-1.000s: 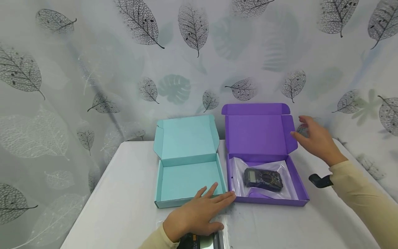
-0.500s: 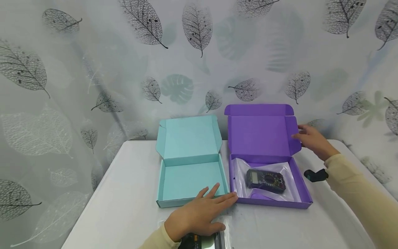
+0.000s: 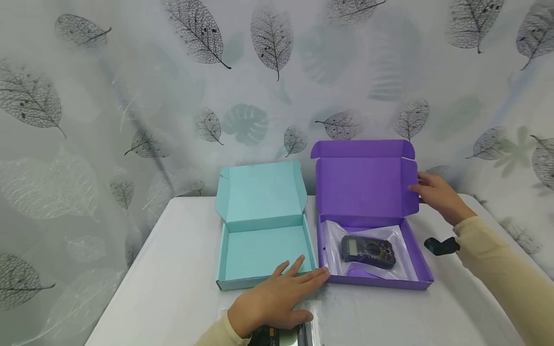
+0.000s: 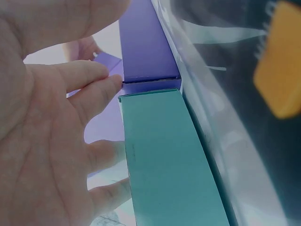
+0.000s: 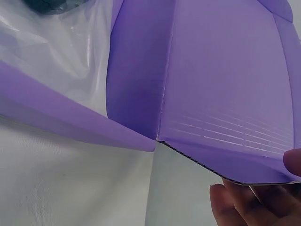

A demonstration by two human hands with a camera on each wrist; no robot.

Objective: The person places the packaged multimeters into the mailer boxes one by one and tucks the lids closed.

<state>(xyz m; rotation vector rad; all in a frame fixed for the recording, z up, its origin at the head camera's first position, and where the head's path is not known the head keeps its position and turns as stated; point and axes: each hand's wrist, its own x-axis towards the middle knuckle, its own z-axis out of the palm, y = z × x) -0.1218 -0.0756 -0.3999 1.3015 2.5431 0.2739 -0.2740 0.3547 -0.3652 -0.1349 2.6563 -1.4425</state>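
In the head view, a purple cardboard box stands with its lid raised. Inside it lies a black multimeter on a clear plastic bag. My right hand pinches the lid's right side flap, thumb in front and fingers behind, as the right wrist view also shows. My left hand has its fingers spread over the front edges where the purple box meets the turquoise box. That box is open too, and its floor shows bare.
Under my left wrist lies a bagged dark item with an orange mark, partly hidden. The boxes stand on a white-covered table. A leaf-patterned curtain hangs right behind them.
My right hand has moved in to the purple lid and taken hold of its side flap. The lid has since tipped slightly forward. My left hand stays in place.
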